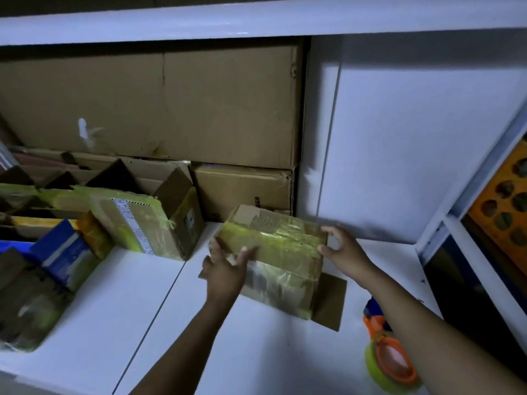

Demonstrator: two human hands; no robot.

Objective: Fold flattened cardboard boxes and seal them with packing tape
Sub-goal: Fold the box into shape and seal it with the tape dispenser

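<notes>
Fingers (247, 251) of the left hand (225, 269) are spread straight and press flat on the near left face of a cardboard box (273, 246). They grasp nothing. Fingers (332, 230) of the right hand (345, 249) curve loosely round the box's right top corner, with the thumb tip at its edge. Whether they really grip it cannot be told.

The box sits between the two hands on the white bench (256, 352). It is closed on top and wrapped in shiny yellowish tape, with a torn patch of bare board on its far top. One brown flap (330, 303) lies flat on the bench below the right hand.

Under the right forearm, nearer than the fingers, lies an orange tape dispenser (395, 357) carrying a yellow-green roll.

Left of the left fingers stands a row of other taped boxes (137, 223), leaning against one another. Beyond the fingers, at the back, a large brown carton (171, 104) rests on a smaller one (245, 192). A white panel (413, 138) rises behind the right hand, and far to its right is an orange board (507, 201) with round holes.
</notes>
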